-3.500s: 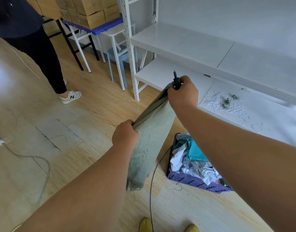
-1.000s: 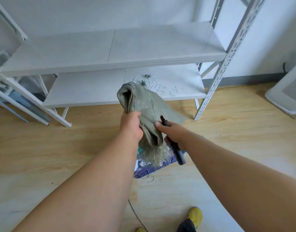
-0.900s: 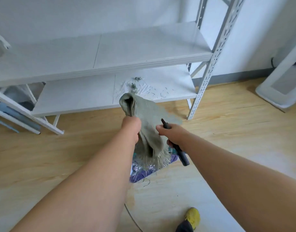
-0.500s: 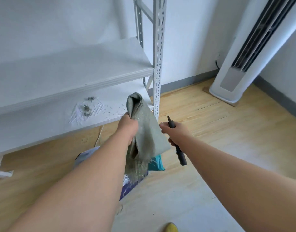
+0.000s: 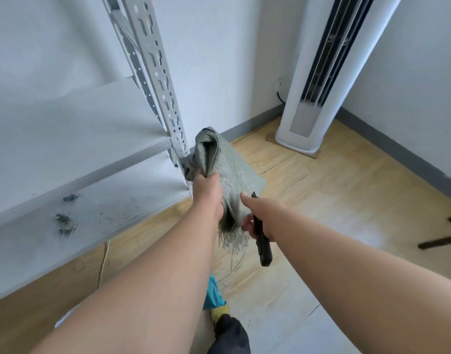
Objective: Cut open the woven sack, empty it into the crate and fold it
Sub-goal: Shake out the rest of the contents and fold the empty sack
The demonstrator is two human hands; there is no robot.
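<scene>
Swung right toward the air conditioner (image 5: pixel 319 72); left hand (image 5: pixel 206 190) grips limp, light folded sack (image 5: pixel 227 169), right hand (image 5: pixel 257 213) clenches cutter (image 5: pixel 262 244).

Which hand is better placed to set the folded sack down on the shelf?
The left hand: it alone grips the folded woven sack, beside the shelf. The right hand holds the cutter.
</scene>
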